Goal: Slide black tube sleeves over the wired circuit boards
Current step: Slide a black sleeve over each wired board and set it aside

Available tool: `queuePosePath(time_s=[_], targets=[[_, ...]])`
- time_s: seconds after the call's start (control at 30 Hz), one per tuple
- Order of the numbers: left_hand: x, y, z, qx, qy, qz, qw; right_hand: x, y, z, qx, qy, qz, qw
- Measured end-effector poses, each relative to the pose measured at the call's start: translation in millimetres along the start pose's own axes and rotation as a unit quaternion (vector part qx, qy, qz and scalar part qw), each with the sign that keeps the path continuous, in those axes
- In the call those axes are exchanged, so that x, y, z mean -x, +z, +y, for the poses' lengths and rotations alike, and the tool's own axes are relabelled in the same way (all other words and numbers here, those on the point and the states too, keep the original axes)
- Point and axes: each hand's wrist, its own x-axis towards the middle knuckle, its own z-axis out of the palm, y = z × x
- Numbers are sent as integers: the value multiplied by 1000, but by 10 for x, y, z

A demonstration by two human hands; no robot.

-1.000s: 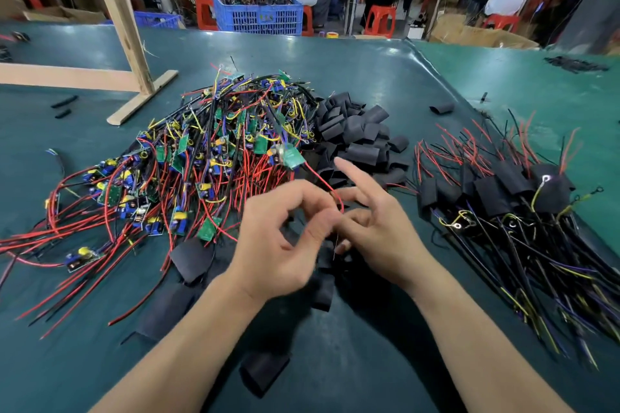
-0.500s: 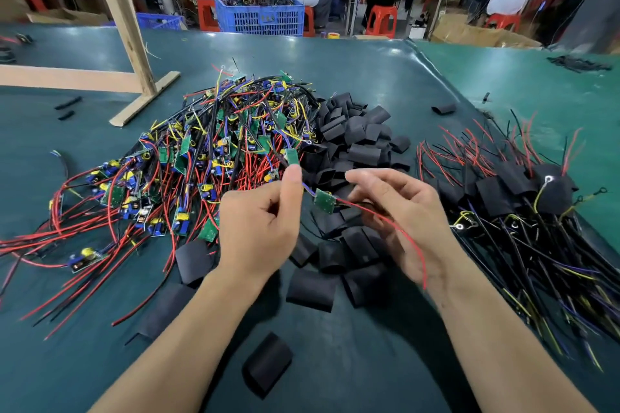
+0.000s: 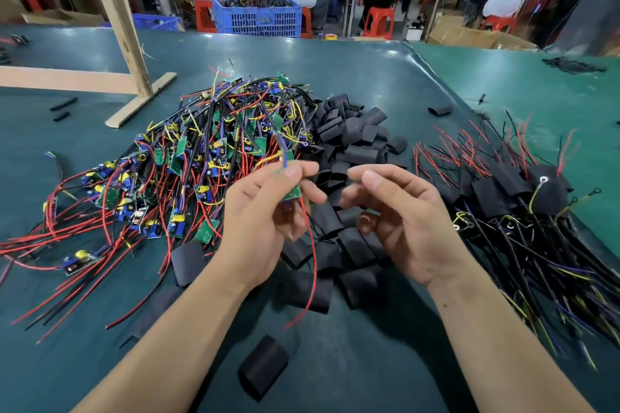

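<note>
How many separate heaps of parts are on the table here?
3. At left, bare wired boards; in the middle, loose black sleeves; at right, sleeved boards. A few stray sleeves lie apart, and part of the middle heap is hidden.

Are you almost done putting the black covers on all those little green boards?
Not nearly. Done: a sleeved pile lies on the right. In hand: the left hand pinches one bare green board, its red wire dangling; the right hand holds nothing. Left: a big heap of bare wired boards and plenty of loose black sleeves on the table.
</note>
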Motion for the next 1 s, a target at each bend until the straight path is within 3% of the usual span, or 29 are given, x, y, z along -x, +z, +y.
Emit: queuePosePath(time_s=[0.1,0.17,0.3,0.37,0.43,0.67,0.83,1.0], targets=[[4,-62,67,101,-43,-121,987,-18,4,28,46,5,40,998],[27,-96,80,143,-60,-210,965,-8,34,46,63,18,19,998],[76,-115,98,94,-114,-357,923,17,78,43,63,39,-46,996],[89,-105,110,46,-173,-382,907,27,77,33,53,42,-50,996],[88,-78,84,14,-202,-354,913,31,51,10,40,25,-41,998],[12,-83,35,50,-163,-197,965,18,-71,-113,-53,-16,24,998],[-61,-16,-8,60,-196,-51,978,14,-30,-42,46,37,7,998],[-81,6,-30,-41,-264,5,964,8,36,64,111,28,-5,993]])
